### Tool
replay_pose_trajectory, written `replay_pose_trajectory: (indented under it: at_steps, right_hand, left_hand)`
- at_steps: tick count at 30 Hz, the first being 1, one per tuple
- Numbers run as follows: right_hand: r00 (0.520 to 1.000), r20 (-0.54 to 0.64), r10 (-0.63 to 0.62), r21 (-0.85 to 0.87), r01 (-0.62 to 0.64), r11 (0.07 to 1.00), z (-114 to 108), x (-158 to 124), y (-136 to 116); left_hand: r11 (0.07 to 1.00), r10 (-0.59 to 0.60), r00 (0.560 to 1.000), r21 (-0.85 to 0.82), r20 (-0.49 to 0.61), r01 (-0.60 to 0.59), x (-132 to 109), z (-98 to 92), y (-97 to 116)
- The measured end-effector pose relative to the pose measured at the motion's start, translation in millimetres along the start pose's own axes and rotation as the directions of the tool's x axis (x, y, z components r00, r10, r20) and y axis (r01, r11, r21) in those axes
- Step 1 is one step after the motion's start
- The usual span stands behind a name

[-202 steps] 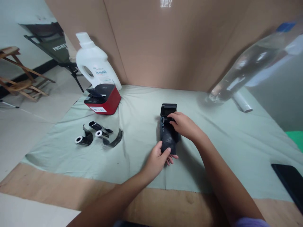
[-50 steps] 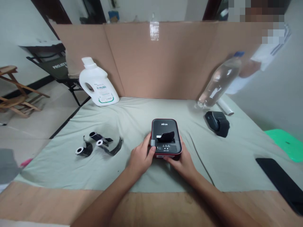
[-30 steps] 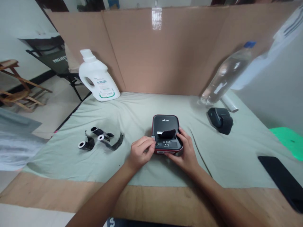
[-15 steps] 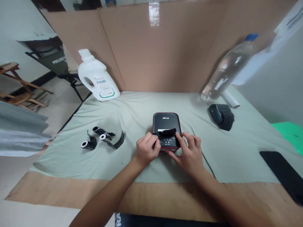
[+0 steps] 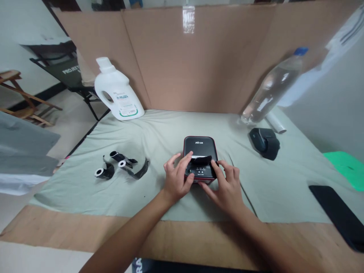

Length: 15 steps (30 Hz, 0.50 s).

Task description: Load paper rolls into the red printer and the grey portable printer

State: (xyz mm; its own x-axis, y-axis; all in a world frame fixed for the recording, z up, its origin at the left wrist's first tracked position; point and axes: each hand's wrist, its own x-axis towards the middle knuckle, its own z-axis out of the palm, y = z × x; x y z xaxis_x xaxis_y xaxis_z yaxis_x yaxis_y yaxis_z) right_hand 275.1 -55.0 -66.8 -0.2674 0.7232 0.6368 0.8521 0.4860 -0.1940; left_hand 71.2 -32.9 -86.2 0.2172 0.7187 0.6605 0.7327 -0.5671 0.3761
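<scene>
A small black label printer [image 5: 200, 145] with red edges lies on the cloth in front of me. A black strip [image 5: 202, 160] sticks up from the slot across its top. My left hand [image 5: 178, 176] is at the printer's left side, fingers apart, its index fingertip by the left end of the slot and its thumb near the front corner. My right hand [image 5: 226, 184] holds the right side, index finger on top by the strip's end and thumb at the front edge. To the left lie several small rolls [image 5: 104, 172] with white cores and loose dark tails.
A white jug [image 5: 121, 94] and a clear blue-capped bottle [image 5: 274, 89] lean against the cardboard wall [image 5: 196, 68] at the back. On the right are a dark device with a strap [image 5: 264, 143], a pale tube [image 5: 275, 123] and a black phone-like slab [image 5: 338, 216]. A thin dark cord [image 5: 248, 199] runs beside the right hand.
My left hand has opened from a closed pinch at the slot's left end, its fingers now spread and reaching further up the printer. The right hand keeps its hold. The view has shifted slightly.
</scene>
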Motion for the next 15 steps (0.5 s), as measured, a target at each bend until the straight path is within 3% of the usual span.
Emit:
replay_pose_trajectory:
  at_steps: [4,10,15]
  right_hand:
    - [1.000,0.030,0.009,0.040,-0.010,0.999,-1,0,1]
    - [0.996,0.089,-0.006,0.137,-0.006,0.990,-4,1,3]
    - [0.992,0.099,-0.080,0.279,0.050,0.959,4,-4,7]
  left_hand:
    - [0.996,0.002,0.998,-0.094,0.062,0.004,1,0.9,-9]
    - [0.954,0.061,0.998,-0.294,0.011,-0.055,6,-1.5,-19]
    - [0.901,0.029,1.000,-0.433,0.013,-0.020,46,-7.1,-36]
